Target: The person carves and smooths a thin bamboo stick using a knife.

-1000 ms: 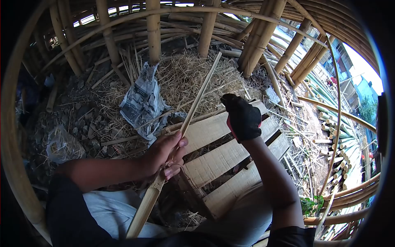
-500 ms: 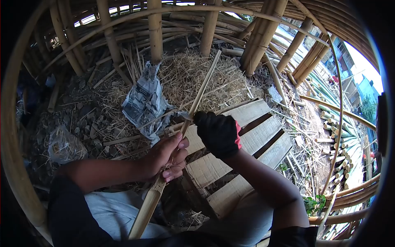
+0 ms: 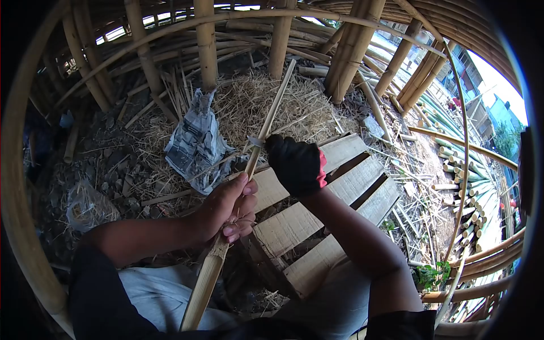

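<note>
A long split bamboo strip [image 3: 205,280] slants up from my lap, thin at its upper end. My bare left hand [image 3: 228,211] is wrapped round its middle, where a few loose fibres curl at the fingers. In a black glove with a red cuff, my right hand [image 3: 292,164] is closed on a knife, its handle hidden in the fist. The short knife blade [image 3: 256,141] lies across the strip above my left hand.
A slatted wooden platform [image 3: 294,226] stands before my knees. Crumpled newspaper [image 3: 195,144] lies beside straw shavings [image 3: 255,107], with a clear plastic bag [image 3: 88,207] at left. Bamboo posts [image 3: 205,45] rise behind, and cut bamboo poles [image 3: 473,209] are stacked at right.
My right hand has come in from the right to the strip, then moved slightly up along it with the blade. My left hand keeps its hold.
</note>
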Demonstrator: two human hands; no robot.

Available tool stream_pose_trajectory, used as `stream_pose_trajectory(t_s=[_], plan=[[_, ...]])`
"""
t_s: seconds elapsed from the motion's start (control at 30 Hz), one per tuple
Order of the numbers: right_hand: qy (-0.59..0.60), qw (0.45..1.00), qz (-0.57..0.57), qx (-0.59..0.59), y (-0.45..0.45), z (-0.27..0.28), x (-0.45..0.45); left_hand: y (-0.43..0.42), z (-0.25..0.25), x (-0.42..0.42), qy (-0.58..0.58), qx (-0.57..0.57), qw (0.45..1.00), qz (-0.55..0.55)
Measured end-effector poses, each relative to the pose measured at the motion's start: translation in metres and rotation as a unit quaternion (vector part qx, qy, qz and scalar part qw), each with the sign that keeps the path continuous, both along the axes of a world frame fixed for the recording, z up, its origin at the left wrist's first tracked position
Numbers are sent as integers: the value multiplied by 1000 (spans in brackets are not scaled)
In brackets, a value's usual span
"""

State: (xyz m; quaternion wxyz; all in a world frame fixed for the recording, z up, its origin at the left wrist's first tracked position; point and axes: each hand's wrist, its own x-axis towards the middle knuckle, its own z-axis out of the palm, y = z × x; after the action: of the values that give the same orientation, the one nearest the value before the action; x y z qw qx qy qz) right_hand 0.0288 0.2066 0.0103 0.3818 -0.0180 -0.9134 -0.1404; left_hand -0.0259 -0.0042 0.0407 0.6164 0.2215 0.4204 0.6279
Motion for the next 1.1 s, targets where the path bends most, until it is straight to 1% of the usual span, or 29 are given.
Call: stream_pose_trajectory(t_s=[0.17,0.3,0.37,0.47,0.57,0.7,0.8,0.9,1.0,1.03,1.1], plan=[[-6,1000,-18,0,4,6,2,1,6,4,1,6,1000,-4],[13,1000,-4,-27,14,11,-1,4,7,6,10,9,1000,-8],[19,999,-8,-25,12,17,1,6,9,8,21,3,1000,3],[30,998,-54,16,14,15,-1,5,13,8,28,13,1000,4],[59,995,-65,-42,27,28,-2,6,18,14,26,19,999,-11],[53,996,-66,-24,32,33,3,9,19,19,17,24,1000,-9],[85,994,-52,-49,30,32,2,11,17,11,-1,41,999,-32],[19,989,-105,-98,26,31,8,26,6,-3,67,32,996,-54],[42,990,-115,-76,29,19,-1,38,2,-11,10,-7,999,-31],[70,990,-90,-86,31,15,-5,39,2,-12,-14,-16,999,-28],[123,986,-40,-103,33,10,-13,41,0,-12,3,-45,999,-23]])
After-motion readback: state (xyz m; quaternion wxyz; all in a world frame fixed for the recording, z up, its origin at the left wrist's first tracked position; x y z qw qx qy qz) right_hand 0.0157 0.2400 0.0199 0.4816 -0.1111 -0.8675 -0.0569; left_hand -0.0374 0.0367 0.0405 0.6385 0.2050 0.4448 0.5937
